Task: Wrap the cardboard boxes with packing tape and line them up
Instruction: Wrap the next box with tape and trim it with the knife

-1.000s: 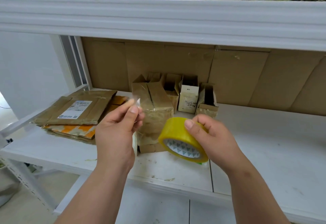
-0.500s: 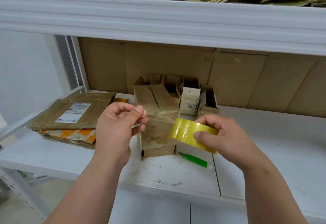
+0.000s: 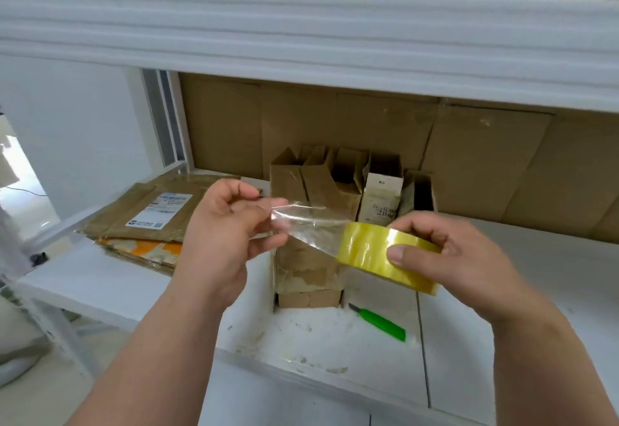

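Note:
My right hand (image 3: 449, 258) grips a yellow roll of packing tape (image 3: 371, 251) held in the air above the shelf. My left hand (image 3: 227, 234) pinches the free end of the clear tape strip (image 3: 311, 228), which stretches between the hands. Behind and below the strip stands a tall cardboard box (image 3: 304, 224), with old tape on its front. More small cardboard boxes (image 3: 382, 197) stand in a row behind it, partly hidden by the front box and the roll.
A green utility knife (image 3: 382, 325) lies on the white shelf (image 3: 335, 348) near its front edge. Flattened cardboard and a labelled mailer (image 3: 154, 214) are stacked at the left. Brown cardboard lines the back wall, and an upper shelf beam (image 3: 301, 33) hangs overhead.
The roll has turned edge-on and shifted right in my right hand. My left hand has pulled a length of tape off it. The green knife has come into sight.

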A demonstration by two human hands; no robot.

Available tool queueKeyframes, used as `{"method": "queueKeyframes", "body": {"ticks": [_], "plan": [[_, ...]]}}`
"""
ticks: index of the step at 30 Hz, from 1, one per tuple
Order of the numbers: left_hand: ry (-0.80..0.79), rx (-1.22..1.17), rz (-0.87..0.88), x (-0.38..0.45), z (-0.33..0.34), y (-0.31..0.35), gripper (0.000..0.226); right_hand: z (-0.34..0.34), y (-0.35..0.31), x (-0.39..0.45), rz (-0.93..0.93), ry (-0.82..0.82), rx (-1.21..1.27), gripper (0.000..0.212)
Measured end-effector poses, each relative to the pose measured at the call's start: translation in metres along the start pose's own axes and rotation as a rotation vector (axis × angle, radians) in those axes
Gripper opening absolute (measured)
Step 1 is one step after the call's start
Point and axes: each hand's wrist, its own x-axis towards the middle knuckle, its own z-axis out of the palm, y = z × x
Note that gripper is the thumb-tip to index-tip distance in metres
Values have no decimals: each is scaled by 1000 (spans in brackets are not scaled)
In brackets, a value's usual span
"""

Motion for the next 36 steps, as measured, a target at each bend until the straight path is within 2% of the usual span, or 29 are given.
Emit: {"method": "queueKeyframes", "body": {"ticks": [2,5,8,11,16,21,24,27,29,32,36], "plan": [[-13,-92,-49,1,7,4,19,-10,3,6,-7,-41,-32,18],[62,-59,-15,2,18,3,9,-25,9,18,-22,-93,-67,29],[175,-38,61,4,27,0,24,-34,14,31,-48,-119,-76,45],[256,-95,62,7,33,-1,32,-40,23,42,-63,-131,-44,47],[364,-272,-31,13,42,-1,31,-49,39,56,-98,-134,150,44],[432,-282,-26,17,36,2,33,-60,52,64,-109,-188,261,42],[465,-259,9,19,29,5,33,-62,55,68,-92,-158,260,67],[470,-192,75,20,24,7,34,-63,59,74,-47,-101,180,75],[474,-107,104,22,22,3,34,-61,59,77,-19,-83,136,70],[487,-46,62,30,15,-7,33,-56,55,84,35,-92,73,36],[464,-16,-32,40,3,-14,33,-46,53,94,130,-79,4,9]]}}
